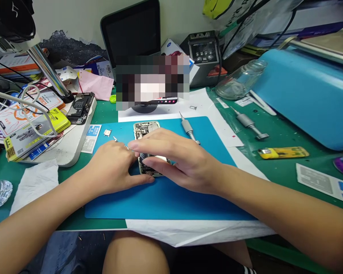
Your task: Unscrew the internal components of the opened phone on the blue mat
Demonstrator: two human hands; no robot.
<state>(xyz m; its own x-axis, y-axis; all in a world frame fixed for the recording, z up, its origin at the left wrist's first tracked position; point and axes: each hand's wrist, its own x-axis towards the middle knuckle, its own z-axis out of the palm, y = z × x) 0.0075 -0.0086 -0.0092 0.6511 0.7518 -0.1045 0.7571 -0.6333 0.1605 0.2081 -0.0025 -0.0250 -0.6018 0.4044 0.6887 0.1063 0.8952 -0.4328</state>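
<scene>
An opened phone [146,128] with its inner parts bare lies on the blue mat [171,201], its middle covered by my hands. My left hand [110,167] holds it at the left side, the thumb stretched along the near edge. Over the phone, my right hand [183,158] has thumb and fingers closed round a screwdriver [143,156]; only a small dark grey part shows, and its tip is hidden. Small metal parts lie left of the phone, among them a silver piece [107,133]. A second grey screwdriver [188,127] rests on the mat to the right.
Another screwdriver [248,122], a yellow tool [283,152] and a glass jar [241,80] are on the right. At left, boxes [31,137] and another opened phone [80,108] lie on a white device. A dark screen [131,32] stands behind; a lamp post [48,70] rises at left.
</scene>
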